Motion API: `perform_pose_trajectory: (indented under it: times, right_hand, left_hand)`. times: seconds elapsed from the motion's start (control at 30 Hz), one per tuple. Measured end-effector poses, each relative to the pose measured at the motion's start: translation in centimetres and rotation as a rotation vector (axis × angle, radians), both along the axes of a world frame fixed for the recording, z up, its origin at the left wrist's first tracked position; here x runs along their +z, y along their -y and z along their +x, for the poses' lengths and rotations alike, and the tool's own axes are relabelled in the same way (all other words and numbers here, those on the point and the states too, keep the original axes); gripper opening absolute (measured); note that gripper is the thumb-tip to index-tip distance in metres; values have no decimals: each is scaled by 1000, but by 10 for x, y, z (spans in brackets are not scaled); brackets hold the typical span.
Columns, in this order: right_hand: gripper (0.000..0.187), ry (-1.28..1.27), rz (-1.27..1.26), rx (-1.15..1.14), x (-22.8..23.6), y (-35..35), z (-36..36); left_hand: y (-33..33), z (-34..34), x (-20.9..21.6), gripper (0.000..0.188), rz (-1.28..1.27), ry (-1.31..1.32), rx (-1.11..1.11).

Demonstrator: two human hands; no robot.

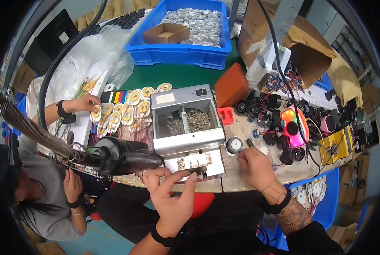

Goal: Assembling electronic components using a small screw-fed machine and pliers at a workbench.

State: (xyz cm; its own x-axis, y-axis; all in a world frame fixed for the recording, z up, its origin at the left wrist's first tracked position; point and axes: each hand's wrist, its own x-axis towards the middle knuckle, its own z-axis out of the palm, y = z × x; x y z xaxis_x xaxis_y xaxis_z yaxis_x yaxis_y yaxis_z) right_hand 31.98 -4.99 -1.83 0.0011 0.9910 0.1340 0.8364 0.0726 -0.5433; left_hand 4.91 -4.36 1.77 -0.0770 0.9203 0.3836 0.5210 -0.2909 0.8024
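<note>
A grey metal screw feeder [188, 136] stands in front of me, loose screws in its open tray. At its front lip, the thumb and index finger of my left hand [173, 197] close on a small dark part [198, 172]; its kind is unclear. My right hand [258, 168] is bent over the table to the right of the feeder, fingers curled together, and what they hold, if anything, is hidden. Just beyond its fingertips sits a round black-and-silver part [233, 145]. A black electric screwdriver [126, 155] hangs on a coiled spring left of the feeder.
A co-worker's hand [88, 103] touches white oval parts [132, 106] at the left. Behind stands a blue bin [177, 57]. To the right lie an orange block [231, 85], black round parts with wires [264, 119], a lit pink-orange device [294, 127] and a yellow box [337, 146].
</note>
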Motion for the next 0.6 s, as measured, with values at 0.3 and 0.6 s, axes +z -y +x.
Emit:
perform_pose_trajectory:
  times: [0.3, 0.6]
  right_hand:
    - [13, -278, 79, 38, 63, -5, -21]
    - [19, -321, 288, 354, 104, -33, -61]
  left_hand:
    - [-1, -1, 1, 19, 15, -27, -15]
    - [-1, 2, -2, 19, -4, 56, 9]
